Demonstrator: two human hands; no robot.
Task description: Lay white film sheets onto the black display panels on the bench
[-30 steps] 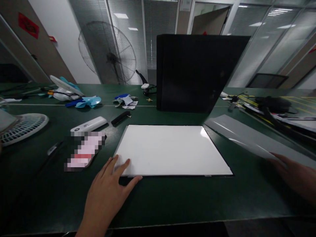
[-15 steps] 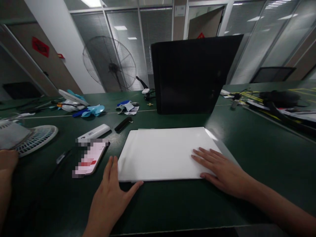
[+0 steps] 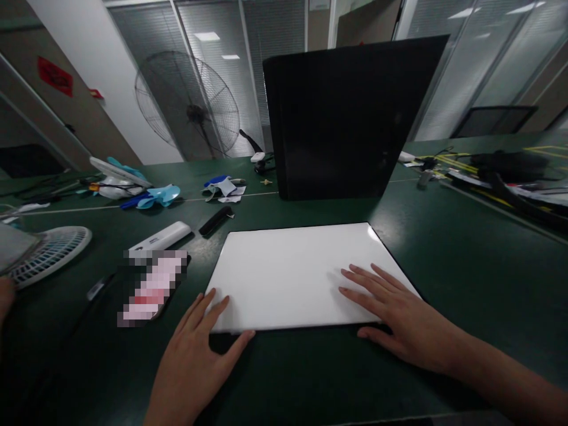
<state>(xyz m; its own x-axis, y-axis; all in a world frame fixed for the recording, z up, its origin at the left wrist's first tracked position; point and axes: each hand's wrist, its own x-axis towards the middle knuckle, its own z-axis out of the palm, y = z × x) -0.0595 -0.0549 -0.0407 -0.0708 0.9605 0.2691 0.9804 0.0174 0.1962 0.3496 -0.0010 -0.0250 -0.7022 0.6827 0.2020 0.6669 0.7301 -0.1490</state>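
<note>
A flat white panel (image 3: 288, 278) with a thin dark edge lies on the dark green table (image 3: 288, 378), directly in front of the person, between and partly under the hands. Its long axis runs left to right across the person's front, with the right end angled slightly away; the short sides run away from the person. The blank face is up, and nothing on it marks a front end, so which way it points cannot be told. The left hand (image 3: 190, 349) is open, thumb wide of the fingers, its fingertips at the near left corner; the right hand (image 3: 394, 319) is open too, fingers fanned over the near right part. Neither is closed on anything, and how hard they press cannot be told. The step in hand seems to be steadying and squaring the panel; it would go best with light, even pressure from both hands, the left guarding the corner as a stop, the right fingers spread so that no edge lifts or slides. To the left lie a phone (image 3: 155, 287), a white oblong device (image 3: 162, 238) and a black handheld tool (image 3: 216, 222), all apart from the panel. Beyond it stands a large black screen (image 3: 346, 124); another person's hand (image 3: 5, 296) shows at the left margin.
</note>
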